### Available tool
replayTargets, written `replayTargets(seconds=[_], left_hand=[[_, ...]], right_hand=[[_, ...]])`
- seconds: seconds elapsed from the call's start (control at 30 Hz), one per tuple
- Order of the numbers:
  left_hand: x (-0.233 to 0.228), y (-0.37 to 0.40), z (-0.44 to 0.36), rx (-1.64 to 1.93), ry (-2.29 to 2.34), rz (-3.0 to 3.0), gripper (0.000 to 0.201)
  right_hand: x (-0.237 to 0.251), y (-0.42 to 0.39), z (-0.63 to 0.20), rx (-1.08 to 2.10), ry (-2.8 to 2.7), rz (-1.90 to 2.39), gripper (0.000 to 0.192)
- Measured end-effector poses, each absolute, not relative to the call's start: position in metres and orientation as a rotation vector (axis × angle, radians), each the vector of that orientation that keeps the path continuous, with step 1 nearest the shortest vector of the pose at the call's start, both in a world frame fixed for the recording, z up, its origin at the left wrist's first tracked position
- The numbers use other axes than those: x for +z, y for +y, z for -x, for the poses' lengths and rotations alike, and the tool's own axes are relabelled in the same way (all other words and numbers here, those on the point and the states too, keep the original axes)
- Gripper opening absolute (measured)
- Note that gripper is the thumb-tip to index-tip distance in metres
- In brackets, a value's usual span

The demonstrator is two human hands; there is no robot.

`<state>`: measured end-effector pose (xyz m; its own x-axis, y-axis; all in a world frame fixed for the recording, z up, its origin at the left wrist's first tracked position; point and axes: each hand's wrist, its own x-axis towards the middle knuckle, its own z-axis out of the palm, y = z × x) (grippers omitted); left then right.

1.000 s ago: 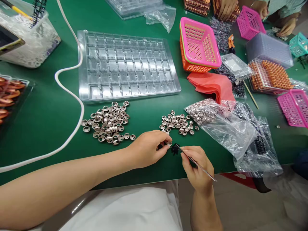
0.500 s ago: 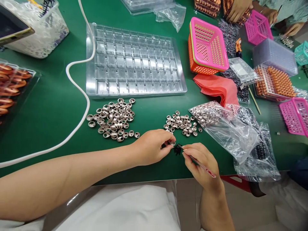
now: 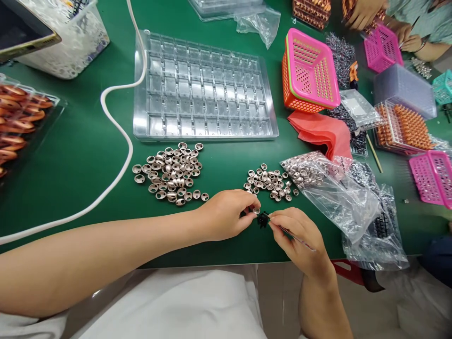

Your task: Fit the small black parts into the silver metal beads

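Two hands at work: left hand grip pinching metal ring, right hand grip pinching tweezers.

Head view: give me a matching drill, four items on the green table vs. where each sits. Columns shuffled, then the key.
Things
1. clear compartment tray
2. pink basket
3. small black part
4. white cable

Places
A. between the left hand and the right hand, near the table's front edge
B. curving along the left side of the tray
C. behind the two piles of metal caps
D. right of the tray, nested in an orange basket, behind the red cloth

Pairs: 1-C, 2-D, 3-A, 4-B
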<state>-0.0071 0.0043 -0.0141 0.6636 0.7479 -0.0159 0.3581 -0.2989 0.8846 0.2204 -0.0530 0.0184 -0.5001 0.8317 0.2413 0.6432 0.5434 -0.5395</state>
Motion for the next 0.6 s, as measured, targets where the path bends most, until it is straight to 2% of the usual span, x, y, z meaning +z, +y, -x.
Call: replayTargets(seconds=[0.6], left_hand=[[-0.016, 0.003, 0.007, 0.508, 0.879, -1.903, 0.01]], right_hand=[[-0.003, -0.069, -0.213, 0.409, -1.983, 1.338, 0.032]])
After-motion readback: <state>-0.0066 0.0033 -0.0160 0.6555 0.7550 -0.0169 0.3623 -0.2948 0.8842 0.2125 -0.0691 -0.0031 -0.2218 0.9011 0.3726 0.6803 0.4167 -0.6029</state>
